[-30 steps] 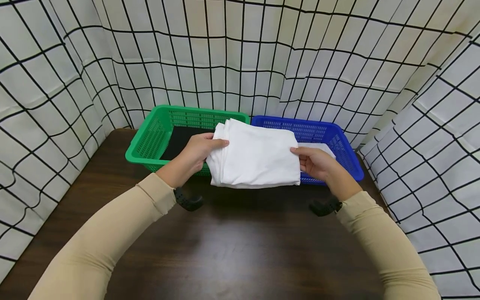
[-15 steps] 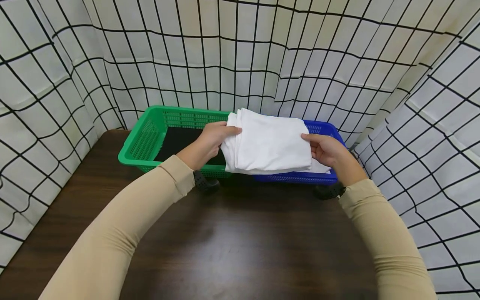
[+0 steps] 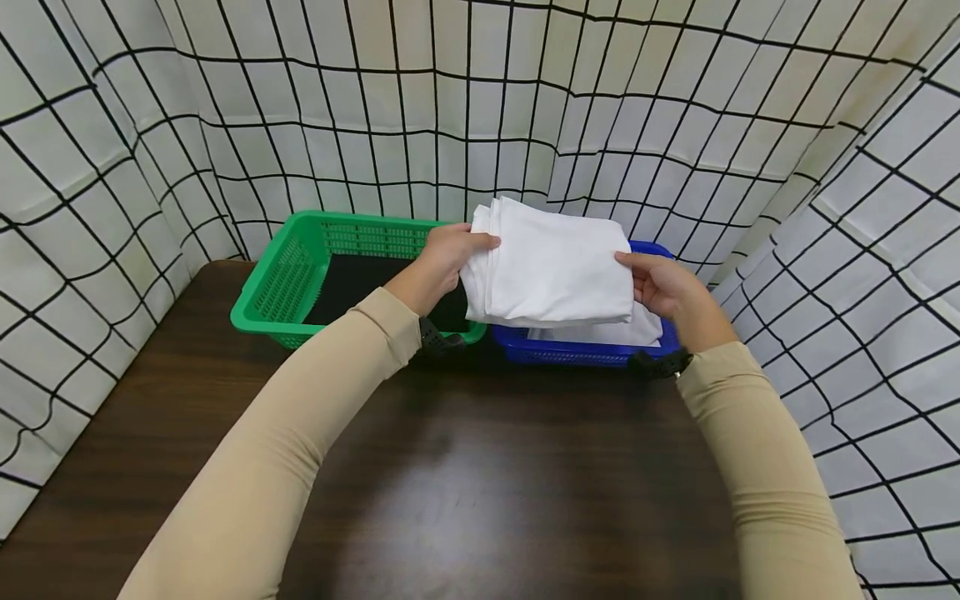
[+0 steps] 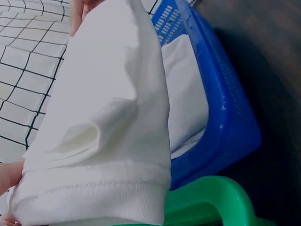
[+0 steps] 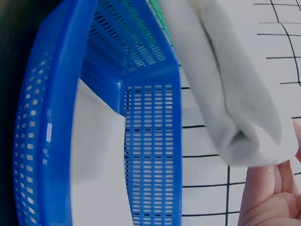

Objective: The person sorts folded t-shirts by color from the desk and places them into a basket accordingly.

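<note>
A folded white cloth (image 3: 558,267) with a stitched, ribbed band along one end (image 4: 94,197) hangs above the blue basket (image 3: 577,354). My left hand (image 3: 450,254) pinches its left edge, thumb on top. At the right edge, my right hand (image 3: 663,287) pinches it between thumb and fingers. In the right wrist view the cloth's rolled edge (image 5: 230,94) stays apart from the basket. Another white cloth (image 5: 96,160) lies flat inside the blue basket, partly hidden in the head view by the held one.
Left of the blue basket stands a green basket (image 3: 277,312) with a black cloth-like piece (image 3: 352,279) in it. Both are on a dark brown table (image 3: 450,467). White sheeting with a black grid (image 3: 375,108) encloses the back and sides.
Both hands have carried the folded white cloth right and away from me, from in front of both baskets to over the blue one. The grip looks the same.
</note>
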Demonstrator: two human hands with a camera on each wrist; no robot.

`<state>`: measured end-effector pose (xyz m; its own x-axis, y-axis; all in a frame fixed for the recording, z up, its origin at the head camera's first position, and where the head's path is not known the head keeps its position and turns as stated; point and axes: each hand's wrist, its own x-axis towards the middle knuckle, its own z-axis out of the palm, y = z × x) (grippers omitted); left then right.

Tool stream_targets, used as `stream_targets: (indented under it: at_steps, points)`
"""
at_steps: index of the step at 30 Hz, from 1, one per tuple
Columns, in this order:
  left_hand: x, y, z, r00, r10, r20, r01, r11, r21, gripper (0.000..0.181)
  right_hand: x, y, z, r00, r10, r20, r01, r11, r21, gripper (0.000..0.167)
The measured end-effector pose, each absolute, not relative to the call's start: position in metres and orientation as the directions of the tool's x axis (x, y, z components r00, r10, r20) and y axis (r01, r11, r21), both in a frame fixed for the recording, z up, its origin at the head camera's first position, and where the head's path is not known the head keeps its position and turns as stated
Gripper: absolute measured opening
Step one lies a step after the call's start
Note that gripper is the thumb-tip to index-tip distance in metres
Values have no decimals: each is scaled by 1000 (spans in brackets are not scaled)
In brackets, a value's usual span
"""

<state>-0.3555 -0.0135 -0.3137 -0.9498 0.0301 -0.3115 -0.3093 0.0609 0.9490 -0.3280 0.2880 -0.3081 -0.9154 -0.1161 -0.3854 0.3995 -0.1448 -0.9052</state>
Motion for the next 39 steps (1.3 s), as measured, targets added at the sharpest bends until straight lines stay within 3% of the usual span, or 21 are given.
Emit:
stream_targets:
  at_steps: [13,23,27,36,39]
  points:
    - [-366,22,-321,-955,-14,-297,-297,9,955,53,-338,307,-306,-891,-52,-451,450,-240,-860,15]
    - [-372,38,-336,-970,-61,-235,-235,2,972,47,-338,312,-302,-892,-14,-451,442,-225,-868,14]
    - [-370,41,-342,-978,-65,-198,-201,50,978,46,-339,313,-305,-883,-12,-469,457,-249,-854,12]
    - [-364,47,-357,-989,-49,-137,-144,212,967,50,-340,307,-327,-894,85,-439,424,-155,-892,5]
    - [-363,49,-363,-991,-54,-121,-131,287,949,53,-340,303,-335,-889,136,-437,419,-144,-897,22]
